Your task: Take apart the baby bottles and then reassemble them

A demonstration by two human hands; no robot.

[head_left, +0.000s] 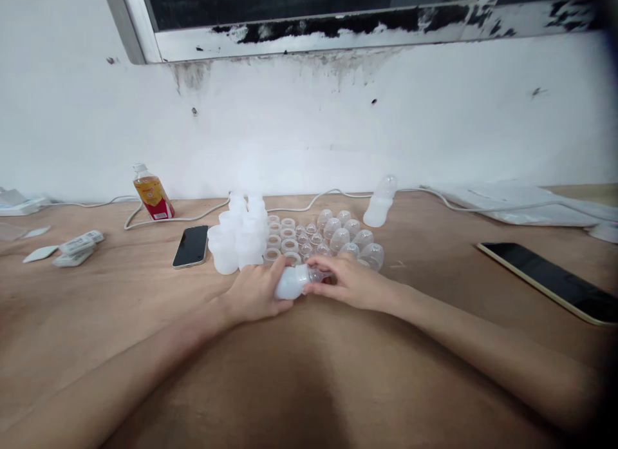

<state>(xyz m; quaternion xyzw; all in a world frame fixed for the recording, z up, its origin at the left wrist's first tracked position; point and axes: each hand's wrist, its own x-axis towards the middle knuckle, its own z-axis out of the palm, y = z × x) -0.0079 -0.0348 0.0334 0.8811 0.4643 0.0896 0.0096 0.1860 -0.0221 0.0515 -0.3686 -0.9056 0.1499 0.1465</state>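
Observation:
My left hand (pixel 258 291) is wrapped round the body of a milky white baby bottle (pixel 291 285), which lies on its side above the table. The fingers of my right hand (pixel 351 280) pinch the screw ring (pixel 303 275) at the bottle's mouth, and a clear nipple (pixel 319 276) sticks out between them. Just beyond my hands stand several white bottle bodies (pixel 226 252), rows of white screw rings (pixel 288 232), small clear nipples (pixel 311 229) and clear domed caps (pixel 340 238). My hands partly cover the nearest ones.
A capped baby bottle (pixel 379 204) stands near the wall. Phones lie left (pixel 190 246) and right (pixel 550 281). At the back left are a drink bottle (pixel 153 194) and small white packets (pixel 80 248). A white cable (pixel 309 205) runs along the back towards a plastic bag (pixel 521 201).

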